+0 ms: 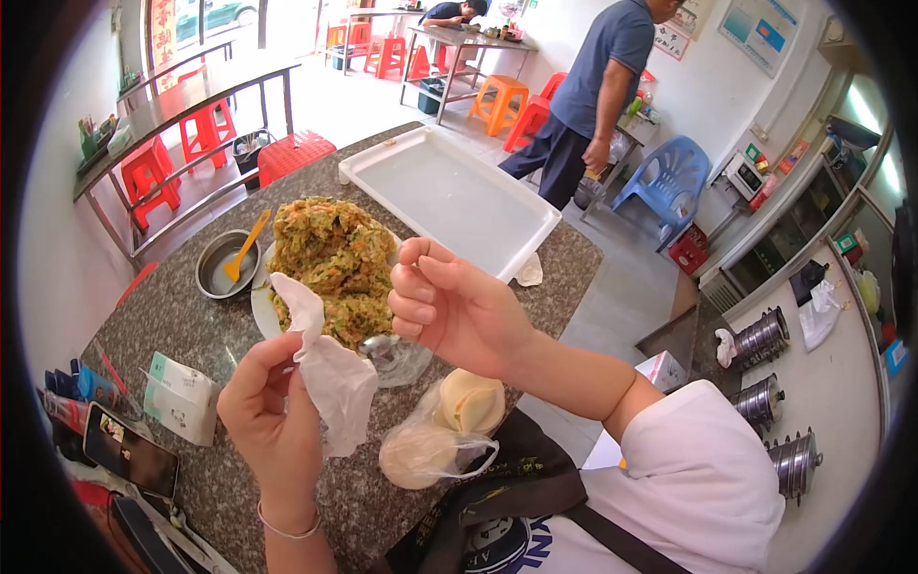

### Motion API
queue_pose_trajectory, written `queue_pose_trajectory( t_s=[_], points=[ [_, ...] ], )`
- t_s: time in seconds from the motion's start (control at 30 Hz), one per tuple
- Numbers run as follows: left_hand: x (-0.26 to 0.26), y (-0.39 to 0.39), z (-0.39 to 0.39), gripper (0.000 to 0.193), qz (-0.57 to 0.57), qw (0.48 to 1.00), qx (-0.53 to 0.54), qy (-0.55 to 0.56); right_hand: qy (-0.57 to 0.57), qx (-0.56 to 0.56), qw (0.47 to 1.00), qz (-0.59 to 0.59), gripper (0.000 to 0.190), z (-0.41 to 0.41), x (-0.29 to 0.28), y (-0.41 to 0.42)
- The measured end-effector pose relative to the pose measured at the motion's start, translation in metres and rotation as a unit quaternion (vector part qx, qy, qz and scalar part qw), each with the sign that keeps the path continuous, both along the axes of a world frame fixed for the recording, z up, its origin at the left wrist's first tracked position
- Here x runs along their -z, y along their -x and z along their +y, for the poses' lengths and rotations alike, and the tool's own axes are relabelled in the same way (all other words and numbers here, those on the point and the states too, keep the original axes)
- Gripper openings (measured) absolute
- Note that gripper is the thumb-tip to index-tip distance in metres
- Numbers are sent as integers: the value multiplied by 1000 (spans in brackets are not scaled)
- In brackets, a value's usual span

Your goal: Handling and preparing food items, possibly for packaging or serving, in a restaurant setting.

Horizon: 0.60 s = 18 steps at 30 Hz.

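My left hand (276,409) pinches a crumpled white tissue (337,402), which hangs down above the speckled stone table (373,495). Beside it, my right hand (459,308) is raised with its fingers curled in, and no object shows in it. Behind both hands, a large mound of chopped vegetable filling (330,251) sits on a white plate (263,316). A metal spoon (376,348) and a clear plastic bag (405,366) lie at the plate's near edge. Below my right hand, round dough wrappers (470,402) are stacked in and beside another plastic bag (423,455).
A white tray (452,194) covers the table's far side. At left are a metal bowl (215,269) with a yellow spatula (247,247), a tissue pack (183,398) and a phone (130,448). A person (595,93) walks past beyond the tray. Metal steamers (760,398) stand at right.
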<state>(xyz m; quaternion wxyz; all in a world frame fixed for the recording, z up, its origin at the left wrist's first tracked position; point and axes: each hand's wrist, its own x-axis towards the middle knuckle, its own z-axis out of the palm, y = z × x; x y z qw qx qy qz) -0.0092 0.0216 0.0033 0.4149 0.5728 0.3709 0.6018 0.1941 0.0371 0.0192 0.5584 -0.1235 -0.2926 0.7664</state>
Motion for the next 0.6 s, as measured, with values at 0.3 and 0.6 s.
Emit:
queue_pose_trajectory(
  t_s=[0.3, 0.6],
  points=[
    [1, -4, -1, 22, -46, 997, 59, 25, -37, 1, 992, -124, 30, -7, -4, 15],
    [0, -8, -2, 18, -23, 996, 80, 25, -83, 51, 972, -216, 31, -9, -6, 25]
  ],
)
